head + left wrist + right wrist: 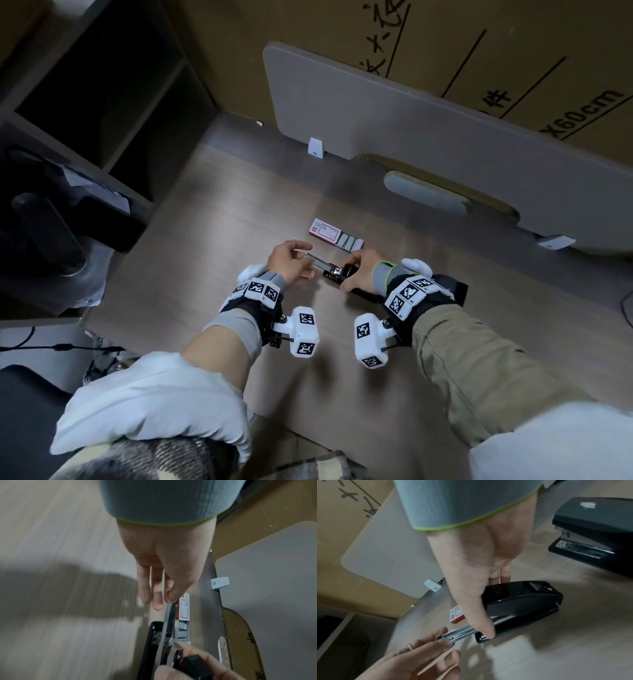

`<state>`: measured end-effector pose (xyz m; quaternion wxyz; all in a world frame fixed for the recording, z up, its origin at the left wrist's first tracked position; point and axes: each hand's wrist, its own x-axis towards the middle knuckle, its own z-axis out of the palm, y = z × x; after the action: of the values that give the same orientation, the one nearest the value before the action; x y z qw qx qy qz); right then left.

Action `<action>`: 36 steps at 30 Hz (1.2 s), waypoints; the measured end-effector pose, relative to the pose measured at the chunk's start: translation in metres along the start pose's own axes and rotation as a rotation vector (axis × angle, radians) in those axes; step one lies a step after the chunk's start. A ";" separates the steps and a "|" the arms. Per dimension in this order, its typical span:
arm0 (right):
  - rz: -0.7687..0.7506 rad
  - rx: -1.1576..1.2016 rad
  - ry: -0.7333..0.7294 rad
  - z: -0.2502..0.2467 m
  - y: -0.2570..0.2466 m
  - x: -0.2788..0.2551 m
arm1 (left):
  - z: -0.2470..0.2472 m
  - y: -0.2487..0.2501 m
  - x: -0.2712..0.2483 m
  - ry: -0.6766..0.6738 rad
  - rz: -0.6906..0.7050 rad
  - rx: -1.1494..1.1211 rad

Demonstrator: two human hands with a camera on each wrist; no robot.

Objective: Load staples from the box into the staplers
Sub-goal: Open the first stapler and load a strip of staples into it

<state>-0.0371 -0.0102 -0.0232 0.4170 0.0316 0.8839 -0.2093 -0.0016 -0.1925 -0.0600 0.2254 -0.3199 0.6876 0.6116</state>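
Observation:
A black stapler (337, 274) lies on the desk with its metal magazine (460, 632) slid out to the left. My left hand (305, 256) pinches the magazine's free end (169, 605) between thumb and forefinger, the other fingers straight. My right hand (354, 270) grips the stapler's body (522, 600) from above, its thumb (485, 627) down on the front end. Just behind them lies the red-and-white staple box (325, 232), its inner tray pulled out to the right, showing grey staple strips (350, 242). I cannot tell whether staples sit in the magazine.
A second black stapler (594, 536) stands shut on the desk to the right of my right hand. A grey divider panel (428, 137) with white clips runs along the desk's back edge, cardboard behind it. Dark shelving stands at the left.

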 end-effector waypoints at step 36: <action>0.378 0.268 0.174 -0.033 0.035 0.100 | 0.014 0.056 0.102 -0.252 0.307 0.691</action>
<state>-0.1184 0.0226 -0.0915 0.3631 0.2694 0.8593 -0.2393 -0.1132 -0.1926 -0.0949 0.3082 -0.0411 0.8598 0.4051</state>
